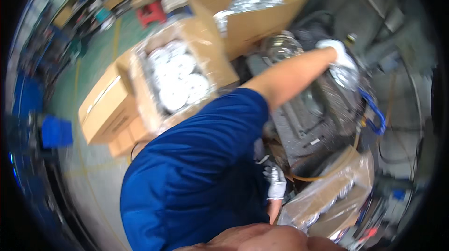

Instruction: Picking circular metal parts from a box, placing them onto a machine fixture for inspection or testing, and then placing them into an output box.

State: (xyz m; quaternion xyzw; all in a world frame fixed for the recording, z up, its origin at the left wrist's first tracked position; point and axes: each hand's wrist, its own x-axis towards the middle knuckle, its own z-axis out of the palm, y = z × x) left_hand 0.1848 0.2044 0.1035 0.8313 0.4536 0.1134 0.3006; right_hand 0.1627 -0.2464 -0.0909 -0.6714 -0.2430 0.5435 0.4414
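My left arm, in a blue sleeve, reaches across to the machine at the right. The white-gloved left hand (339, 53) is closed on a shiny, rounded silver metal part (345, 78); blur hides its exact kind. Another shiny round metal piece (283, 46) rests at the far side of the machine bed (292, 122). Lower down, close to my body, my right hand (276, 181) wears a white glove with grey on it. Its fingers look slightly apart, with nothing visible in them.
An open carton (224, 71) of stacked round silver parts stands left of the machine, with a taller carton (262, 29) behind it. A plastic-lined box (322, 199) is at the near right. A blue hose (374, 110) and a yellow hose (322, 176) run beside the machine.
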